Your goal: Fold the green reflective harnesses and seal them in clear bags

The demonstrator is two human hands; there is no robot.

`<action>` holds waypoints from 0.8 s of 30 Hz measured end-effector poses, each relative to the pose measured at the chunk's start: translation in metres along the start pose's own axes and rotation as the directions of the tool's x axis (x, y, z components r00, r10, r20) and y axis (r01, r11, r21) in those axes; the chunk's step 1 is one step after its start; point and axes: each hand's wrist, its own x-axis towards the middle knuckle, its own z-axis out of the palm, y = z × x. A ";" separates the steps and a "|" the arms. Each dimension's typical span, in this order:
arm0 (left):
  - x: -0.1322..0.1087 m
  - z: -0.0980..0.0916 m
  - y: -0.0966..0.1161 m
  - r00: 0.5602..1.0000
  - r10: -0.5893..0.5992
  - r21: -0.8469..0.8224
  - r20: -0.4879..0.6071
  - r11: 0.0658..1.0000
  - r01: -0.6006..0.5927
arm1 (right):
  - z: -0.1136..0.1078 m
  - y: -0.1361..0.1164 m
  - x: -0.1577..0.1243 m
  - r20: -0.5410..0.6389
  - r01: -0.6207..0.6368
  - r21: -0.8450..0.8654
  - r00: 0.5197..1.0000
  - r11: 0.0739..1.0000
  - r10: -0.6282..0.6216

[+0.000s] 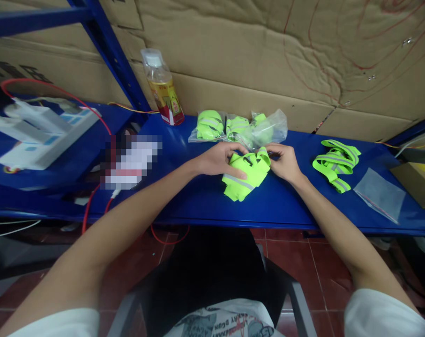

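Observation:
A neon green strap bundle with grey reflective bands (pixel 246 176) lies on the blue shelf (pixel 205 201) in front of me. My left hand (pixel 219 159) grips its left side, fingers curled over the fabric and thumb pressing on top. My right hand (pixel 285 162) pinches the bundle's upper right edge. Both hands are closed on the same piece.
Behind the hands lie clear bags with green straps inside (pixel 212 125) and a loose bag (pixel 268 127). Another loose green strap (pixel 336 161) and an empty clear bag (pixel 380 194) lie to the right. A plastic bottle (pixel 163 89) stands at the back; white devices (pixel 40 133) sit left.

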 end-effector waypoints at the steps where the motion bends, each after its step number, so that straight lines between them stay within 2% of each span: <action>1: 0.000 -0.002 0.000 1.000 -0.013 0.021 -0.004 1.000 0.014 | 0.000 0.001 -0.001 0.009 0.033 -0.056 0.999 0.998 -0.033; 6: -0.002 -0.009 0.000 0.999 -0.033 0.161 0.020 0.987 0.029 | 0.003 0.013 -0.001 0.111 0.135 -0.196 0.987 0.971 -0.114; 11: -0.001 -0.009 0.003 0.996 -0.070 0.242 0.062 0.969 0.053 | 0.007 0.014 -0.001 0.066 0.123 -0.201 0.992 0.972 -0.111; 16: -0.002 -0.008 0.005 0.993 -0.093 0.203 0.074 0.976 0.077 | 0.008 0.008 -0.002 0.006 0.100 -0.158 0.995 0.982 -0.100; 19: -0.003 -0.007 0.004 0.994 -0.075 0.160 0.079 0.985 0.062 | 0.009 0.008 -0.003 -0.058 0.027 -0.084 0.998 0.996 -0.032; 24: -0.001 -0.006 0.003 0.997 -0.038 0.184 0.071 0.983 0.024 | 0.013 0.014 -0.002 -0.119 -0.131 0.092 0.983 0.987 0.141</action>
